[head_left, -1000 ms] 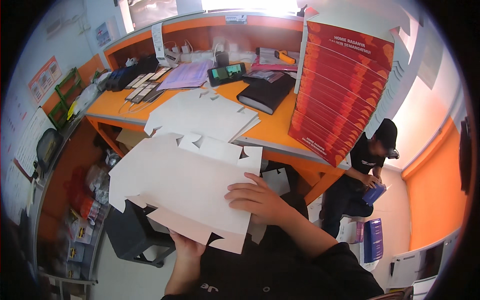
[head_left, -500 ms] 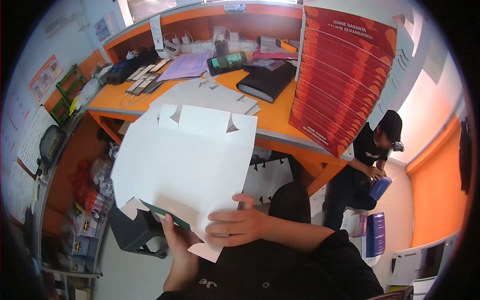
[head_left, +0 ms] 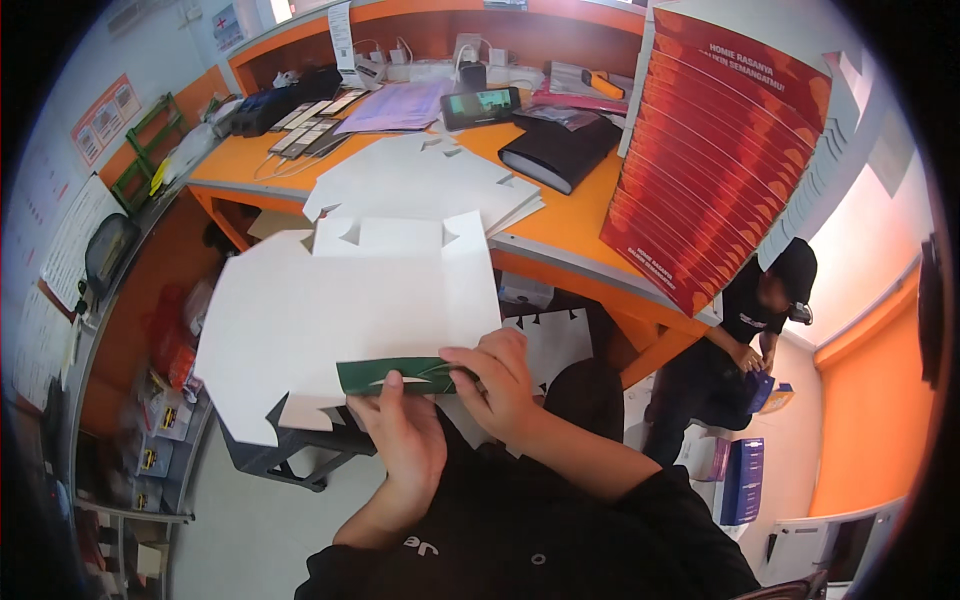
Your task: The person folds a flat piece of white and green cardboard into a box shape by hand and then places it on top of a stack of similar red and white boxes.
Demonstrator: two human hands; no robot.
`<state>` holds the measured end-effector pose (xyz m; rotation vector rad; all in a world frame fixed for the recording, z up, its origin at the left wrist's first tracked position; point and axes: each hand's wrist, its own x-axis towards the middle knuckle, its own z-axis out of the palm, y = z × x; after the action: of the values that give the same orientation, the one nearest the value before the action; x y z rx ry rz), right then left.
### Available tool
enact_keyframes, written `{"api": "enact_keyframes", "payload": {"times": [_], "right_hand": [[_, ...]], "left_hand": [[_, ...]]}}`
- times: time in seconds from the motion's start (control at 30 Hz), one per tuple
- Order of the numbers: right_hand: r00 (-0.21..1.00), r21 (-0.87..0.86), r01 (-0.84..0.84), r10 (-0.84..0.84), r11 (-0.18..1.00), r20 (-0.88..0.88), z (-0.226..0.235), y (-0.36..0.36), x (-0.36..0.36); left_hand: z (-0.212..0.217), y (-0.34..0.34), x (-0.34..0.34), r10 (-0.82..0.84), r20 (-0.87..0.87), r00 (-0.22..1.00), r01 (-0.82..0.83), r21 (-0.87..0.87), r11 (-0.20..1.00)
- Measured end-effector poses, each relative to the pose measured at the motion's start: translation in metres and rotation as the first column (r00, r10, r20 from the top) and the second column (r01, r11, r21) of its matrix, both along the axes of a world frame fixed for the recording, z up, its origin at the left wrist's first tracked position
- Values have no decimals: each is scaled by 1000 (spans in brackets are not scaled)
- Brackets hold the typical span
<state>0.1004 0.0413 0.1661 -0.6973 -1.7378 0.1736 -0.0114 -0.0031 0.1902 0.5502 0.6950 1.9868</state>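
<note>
A flat cardboard box blank (head_left: 330,300), white inside with notched edges, lies across my lap below the table. Its near flap is folded over and shows a green strip (head_left: 365,376). My left hand (head_left: 408,445) grips this flap from the near side, thumb over the green face and fingers beneath. At the strip's right end my right hand (head_left: 498,385) pinches the flap's corner with thumb and fingers. A crease runs along the blank's right side, where the side panel (head_left: 470,270) tilts up slightly.
More white blanks (head_left: 410,185) lie on the orange table (head_left: 330,165). A tall stack of red printed cardboard (head_left: 715,160) stands at its right. A black stool (head_left: 290,455) sits under the blank. A co-worker (head_left: 750,320) handles a blue box at right.
The near flap has been folded inward, so its green face now shows as a strip. My right hand has shifted from the blank's white surface to the flap's right end. The blank has turned slightly.
</note>
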Motion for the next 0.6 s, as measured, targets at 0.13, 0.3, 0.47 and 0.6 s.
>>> {"api": "enact_keyframes", "payload": {"times": [0.13, 0.3, 0.47, 0.6], "right_hand": [[992, -104, 22, -34, 994, -118, 3, -2, -10], [992, 14, -106, 105, 994, 69, 9, -1, -7], [964, -46, -186, 191, 982, 186, 19, -6, -1], [984, -119, -169, 174, 978, 29, 32, 8, 16]], "left_hand": [[-5, -4, 10, 106, -49, 993, -105, 13, 994], [-9, -10, 8, 143, -118, 983, -145, -10, 989], [-19, -15, 1, 43, -126, 991, -41, 17, 999], [-73, -17, -14, 93, -60, 994, -83, 163, 983]]}}
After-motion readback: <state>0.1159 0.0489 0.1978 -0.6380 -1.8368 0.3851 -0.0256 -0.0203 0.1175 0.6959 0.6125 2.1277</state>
